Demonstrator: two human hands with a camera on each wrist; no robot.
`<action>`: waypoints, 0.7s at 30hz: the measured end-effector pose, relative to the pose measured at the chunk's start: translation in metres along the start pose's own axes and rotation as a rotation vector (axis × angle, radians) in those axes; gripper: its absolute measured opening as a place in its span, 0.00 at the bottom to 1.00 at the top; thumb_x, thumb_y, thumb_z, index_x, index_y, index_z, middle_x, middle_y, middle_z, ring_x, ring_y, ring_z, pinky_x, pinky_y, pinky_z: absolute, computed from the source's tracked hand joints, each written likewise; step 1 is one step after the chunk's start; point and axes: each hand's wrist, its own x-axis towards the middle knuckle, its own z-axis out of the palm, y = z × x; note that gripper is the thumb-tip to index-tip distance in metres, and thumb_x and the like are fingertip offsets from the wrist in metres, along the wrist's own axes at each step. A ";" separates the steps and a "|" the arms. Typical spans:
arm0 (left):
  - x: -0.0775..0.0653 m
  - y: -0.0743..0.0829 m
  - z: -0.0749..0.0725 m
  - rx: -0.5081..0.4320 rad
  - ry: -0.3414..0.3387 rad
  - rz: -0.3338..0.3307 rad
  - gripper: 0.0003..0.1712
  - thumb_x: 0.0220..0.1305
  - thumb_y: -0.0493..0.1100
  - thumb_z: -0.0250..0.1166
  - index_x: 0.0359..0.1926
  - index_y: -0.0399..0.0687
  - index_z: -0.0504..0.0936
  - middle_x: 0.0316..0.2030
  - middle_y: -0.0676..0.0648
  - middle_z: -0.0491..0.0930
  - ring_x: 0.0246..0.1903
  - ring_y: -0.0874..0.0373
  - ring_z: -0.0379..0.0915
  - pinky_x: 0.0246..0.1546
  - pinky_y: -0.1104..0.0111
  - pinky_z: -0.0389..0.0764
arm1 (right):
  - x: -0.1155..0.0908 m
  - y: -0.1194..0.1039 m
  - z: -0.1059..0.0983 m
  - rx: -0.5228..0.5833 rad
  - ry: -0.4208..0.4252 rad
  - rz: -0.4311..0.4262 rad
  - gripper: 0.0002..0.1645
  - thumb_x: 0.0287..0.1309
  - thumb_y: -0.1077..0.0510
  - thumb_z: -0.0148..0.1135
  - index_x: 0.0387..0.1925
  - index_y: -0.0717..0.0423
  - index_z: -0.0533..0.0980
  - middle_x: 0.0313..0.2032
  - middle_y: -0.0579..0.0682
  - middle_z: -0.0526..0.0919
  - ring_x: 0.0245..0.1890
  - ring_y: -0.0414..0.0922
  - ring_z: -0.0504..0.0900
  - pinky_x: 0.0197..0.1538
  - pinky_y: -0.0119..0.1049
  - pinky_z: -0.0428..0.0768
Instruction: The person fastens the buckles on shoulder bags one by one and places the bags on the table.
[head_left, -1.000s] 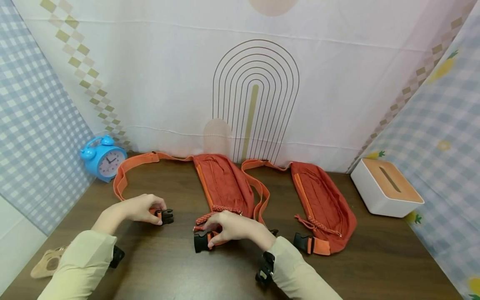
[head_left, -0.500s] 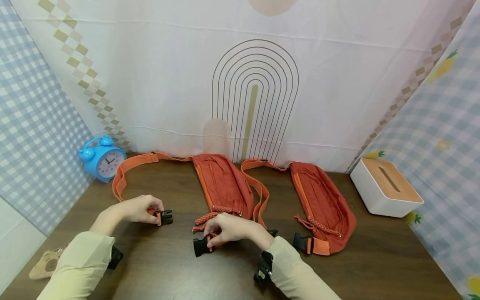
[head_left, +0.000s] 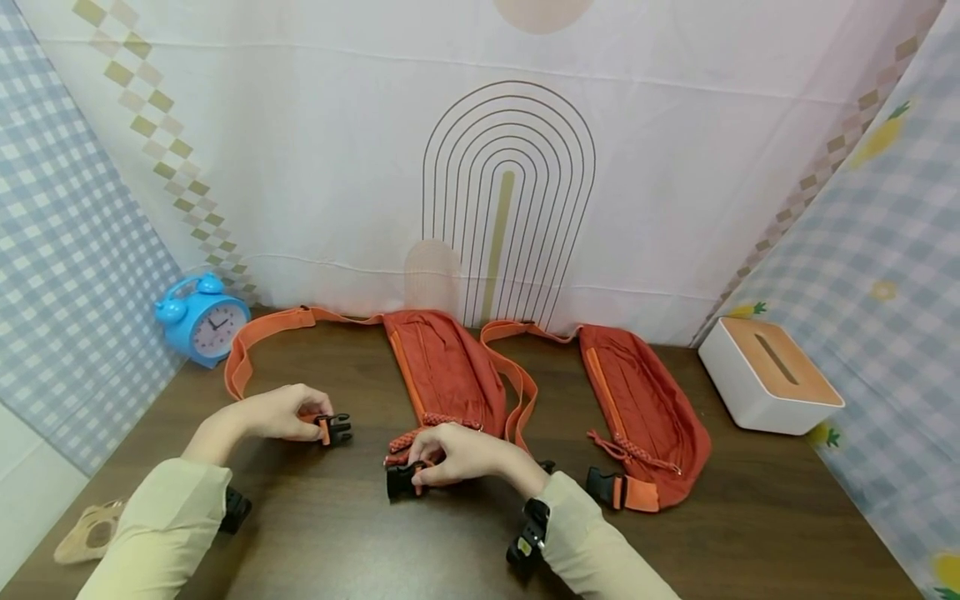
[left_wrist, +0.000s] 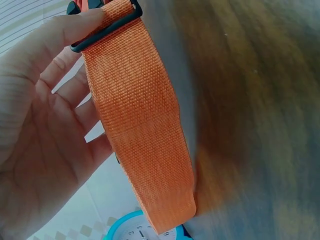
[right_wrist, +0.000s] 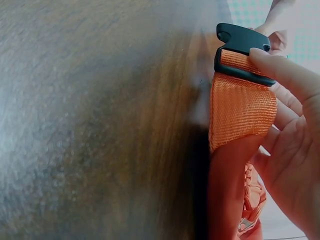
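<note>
Two rust-red waist bags with orange straps lie side by side on the table. My left hand (head_left: 283,413) pinches the black pronged buckle half (head_left: 339,428) at the end of the left bag's strap (left_wrist: 135,110). Just in front of the left waist bag (head_left: 442,367), my right hand (head_left: 463,454) pinches the black socket buckle half (right_wrist: 242,40), which sits on a short orange webbing tab (right_wrist: 242,105). A gap separates the two buckle halves, and their open ends face each other. Braided zipper pulls (head_left: 450,419) lie behind my right hand, which partly covers them.
The right waist bag (head_left: 645,408) lies to the right, its black buckle (head_left: 603,487) near the front. A blue alarm clock (head_left: 206,321) stands at the back left, a white tissue box (head_left: 772,375) at the right. A beige object (head_left: 88,533) lies beside my left sleeve.
My left hand has tilted the pronged half up slightly and moved it a little to the right. My right hand keeps nearly the same place, with the socket half turned slightly.
</note>
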 end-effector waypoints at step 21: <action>0.005 0.010 -0.008 -0.043 0.015 0.027 0.05 0.58 0.39 0.61 0.36 0.46 0.78 0.32 0.53 0.81 0.31 0.67 0.69 0.36 0.72 0.71 | 0.000 0.002 -0.003 0.077 0.141 0.041 0.08 0.57 0.58 0.59 0.39 0.57 0.74 0.37 0.51 0.83 0.35 0.30 0.73 0.43 0.23 0.72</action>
